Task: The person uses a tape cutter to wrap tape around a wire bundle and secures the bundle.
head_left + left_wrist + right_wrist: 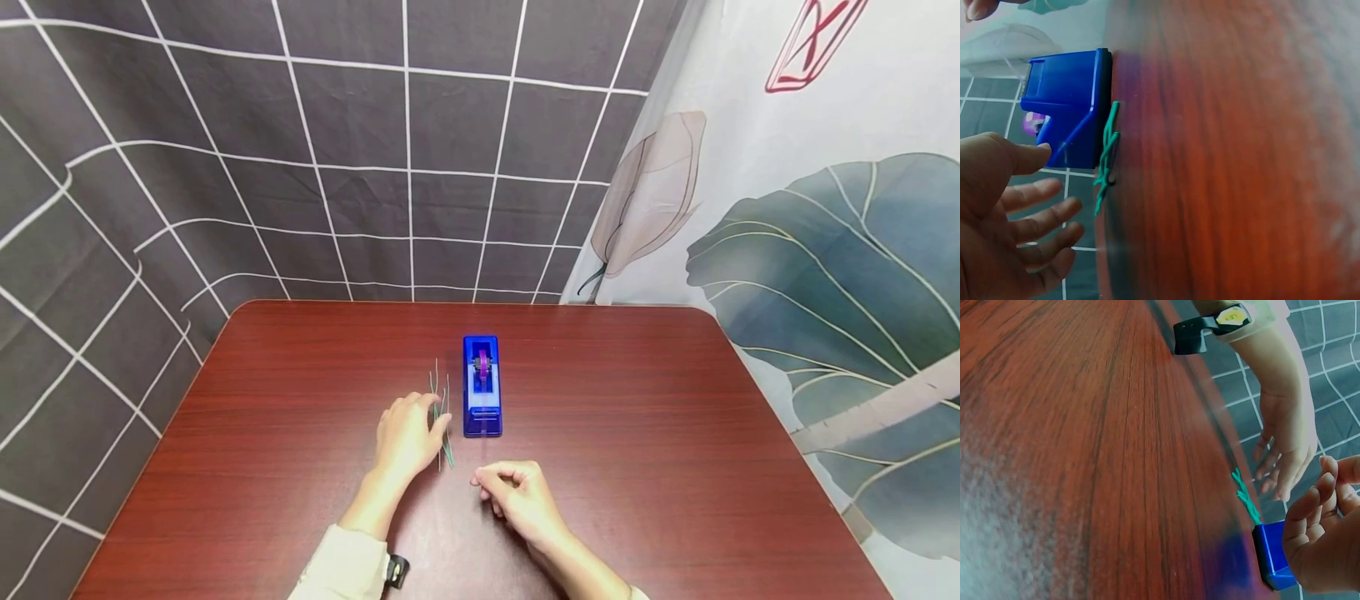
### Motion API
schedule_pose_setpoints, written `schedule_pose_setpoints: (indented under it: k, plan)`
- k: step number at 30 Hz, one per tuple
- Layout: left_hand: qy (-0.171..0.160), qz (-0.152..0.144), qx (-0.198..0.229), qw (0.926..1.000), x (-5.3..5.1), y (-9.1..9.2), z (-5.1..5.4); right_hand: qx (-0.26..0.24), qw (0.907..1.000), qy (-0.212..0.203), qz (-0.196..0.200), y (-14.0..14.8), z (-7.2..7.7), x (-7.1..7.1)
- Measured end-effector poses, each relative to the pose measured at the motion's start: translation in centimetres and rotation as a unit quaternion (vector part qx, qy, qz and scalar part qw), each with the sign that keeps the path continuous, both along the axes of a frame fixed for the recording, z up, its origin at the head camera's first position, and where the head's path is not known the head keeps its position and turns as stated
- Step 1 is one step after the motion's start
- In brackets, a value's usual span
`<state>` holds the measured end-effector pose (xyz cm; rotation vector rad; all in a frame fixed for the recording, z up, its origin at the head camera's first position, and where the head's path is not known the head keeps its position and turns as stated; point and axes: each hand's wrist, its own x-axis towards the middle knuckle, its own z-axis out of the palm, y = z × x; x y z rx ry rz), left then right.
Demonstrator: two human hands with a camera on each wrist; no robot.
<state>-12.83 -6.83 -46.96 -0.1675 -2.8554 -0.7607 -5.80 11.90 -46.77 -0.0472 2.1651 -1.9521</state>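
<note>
A blue tape dispenser with a purple roll stands mid-table. From its front a faint clear purplish strip of tape runs toward my right hand, whose thumb and fingertips pinch its end. Left of the dispenser lie several thin green, wire-like strands, some crossing each other. My left hand hovers over or beside them, fingers loosely bent and apart. In the left wrist view, that hand holds nothing, and the green strands lie on the table beyond it.
The reddish-brown wooden table has rounded far corners. A grey curtain with white grid lines hangs behind and to the left; a white curtain with leaf prints hangs at right. A black band is on the left wrist.
</note>
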Motion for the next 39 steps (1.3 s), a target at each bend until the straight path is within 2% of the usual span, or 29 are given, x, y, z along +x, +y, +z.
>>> schedule_pose_setpoints:
  k: [7, 12, 26, 39]
  plan:
    - [-0.019, 0.023, -0.013, 0.9995, -0.1, 0.0, -0.3, 0.007, 0.9999, 0.005, 0.008, 0.1, -0.1, -0.1]
    - [-0.031, 0.026, -0.025, 0.9989, -0.2, 0.1, -0.5, 0.006, 0.9999, 0.006, 0.013, 0.2, -0.3, -0.2]
    - [-0.089, 0.04, -0.059, 0.9935, -0.5, 0.9, -0.4, 0.003, 0.9997, 0.015, 0.019, 0.3, -0.2, -0.1]
    - [-0.102, 0.041, -0.085, 0.9903, -0.8, 1.2, -0.6, -0.005, 0.9996, 0.013, 0.024, 0.2, -0.4, -0.2]
